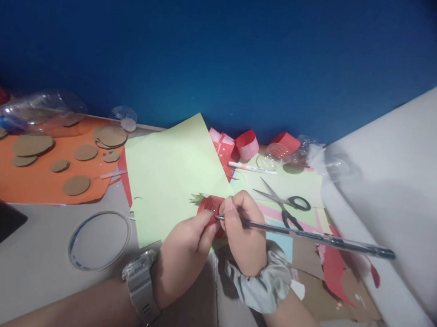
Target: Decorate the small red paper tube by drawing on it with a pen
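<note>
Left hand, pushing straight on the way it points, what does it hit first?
The left hand grips the red piece; beyond it, the right hand probably comes first, though depth is unclear.

Left hand (187, 253) and right hand (247, 232) form 2 pinches — side by side.

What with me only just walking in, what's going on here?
A person is busy with both hands: the left hand holds a small red piece, and the right hand holds a pen with its tip at that piece. I can't tell whether it is marking it. A light green sheet lies just beyond, scissors lie open to the right, and cardboard discs lie on an orange sheet to the left.
</note>
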`<state>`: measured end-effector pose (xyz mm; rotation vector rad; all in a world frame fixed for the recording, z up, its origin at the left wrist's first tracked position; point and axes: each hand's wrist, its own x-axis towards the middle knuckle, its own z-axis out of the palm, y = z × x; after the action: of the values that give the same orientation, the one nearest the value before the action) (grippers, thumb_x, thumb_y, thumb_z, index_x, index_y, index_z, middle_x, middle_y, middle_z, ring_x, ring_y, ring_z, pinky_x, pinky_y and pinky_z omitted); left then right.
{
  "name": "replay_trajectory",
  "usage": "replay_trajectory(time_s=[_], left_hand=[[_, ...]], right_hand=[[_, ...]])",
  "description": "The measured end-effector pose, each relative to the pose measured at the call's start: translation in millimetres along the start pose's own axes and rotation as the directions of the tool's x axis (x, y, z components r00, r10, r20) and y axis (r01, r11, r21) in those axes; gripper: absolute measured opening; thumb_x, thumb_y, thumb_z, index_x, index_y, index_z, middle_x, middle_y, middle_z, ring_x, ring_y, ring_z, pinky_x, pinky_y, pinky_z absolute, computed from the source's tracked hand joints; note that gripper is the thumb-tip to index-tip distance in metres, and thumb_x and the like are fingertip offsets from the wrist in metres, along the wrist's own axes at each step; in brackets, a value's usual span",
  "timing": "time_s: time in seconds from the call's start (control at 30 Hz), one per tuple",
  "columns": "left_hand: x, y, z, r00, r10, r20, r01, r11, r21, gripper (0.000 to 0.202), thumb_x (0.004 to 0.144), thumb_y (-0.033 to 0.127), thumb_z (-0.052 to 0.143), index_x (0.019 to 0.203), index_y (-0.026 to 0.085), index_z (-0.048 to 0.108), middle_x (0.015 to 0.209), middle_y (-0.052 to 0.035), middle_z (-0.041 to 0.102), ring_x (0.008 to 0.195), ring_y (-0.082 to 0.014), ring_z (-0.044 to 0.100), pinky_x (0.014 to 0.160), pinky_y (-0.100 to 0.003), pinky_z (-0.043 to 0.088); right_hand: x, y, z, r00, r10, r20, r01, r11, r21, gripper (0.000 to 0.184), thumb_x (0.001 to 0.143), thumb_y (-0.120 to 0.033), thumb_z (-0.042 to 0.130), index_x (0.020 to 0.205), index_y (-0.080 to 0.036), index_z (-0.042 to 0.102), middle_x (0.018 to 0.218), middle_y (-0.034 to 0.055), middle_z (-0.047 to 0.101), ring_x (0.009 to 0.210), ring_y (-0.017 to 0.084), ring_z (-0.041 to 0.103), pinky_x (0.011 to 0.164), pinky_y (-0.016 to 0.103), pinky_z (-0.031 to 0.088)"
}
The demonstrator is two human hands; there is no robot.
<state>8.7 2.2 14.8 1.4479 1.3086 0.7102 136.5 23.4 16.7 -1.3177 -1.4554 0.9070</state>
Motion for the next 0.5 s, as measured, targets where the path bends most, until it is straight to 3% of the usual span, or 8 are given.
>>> replay_trajectory(time_s=[0.2,0.33,0.5], left_hand=[[-0.4,-2.9,1.2,1.000,0.005,-0.008,-0.004,1.000,0.023,0.018,0.095,0.023,0.039,0.087,0.022,0.055,0.081,-0.0015,0.065,0.087,-0.0192,0.062,0.088,-0.031,0.043],[-0.1,-2.6,0.7,1.000,0.009,0.006,-0.009,1.000,0.017,0.018,0.095,0.024,0.038,0.087,0.022,0.054,0.082,-0.0015,0.064,0.080,-0.0180,0.061,0.085,-0.031,0.044],[0.3,-0.1,-0.4,1.000,0.001,0.004,-0.001,1.000,0.010,0.018,0.095,0.024,0.038,0.087,0.021,0.054,0.080,-0.0019,0.063,0.085,-0.0194,0.062,0.087,-0.031,0.044]], right_hand=[[0.2,-2.0,0.0,0.998,-0.044,0.038,0.045,0.998,-0.036,0.026,0.091,-0.017,0.049,0.068,-0.022,0.038,0.061,-0.0062,0.044,0.053,0.009,0.040,0.052,0.023,0.035],[-0.8,-0.3,-0.7,0.999,-0.050,0.022,0.050,0.998,-0.029,0.026,0.093,-0.018,0.047,0.069,-0.022,0.038,0.061,-0.0061,0.044,0.053,0.009,0.040,0.053,0.023,0.036],[-1.6,1.6,-1.5,0.995,-0.065,0.076,0.070,0.995,-0.072,0.026,0.092,-0.019,0.048,0.068,-0.022,0.039,0.061,-0.0057,0.043,0.054,0.010,0.039,0.052,0.024,0.035]])
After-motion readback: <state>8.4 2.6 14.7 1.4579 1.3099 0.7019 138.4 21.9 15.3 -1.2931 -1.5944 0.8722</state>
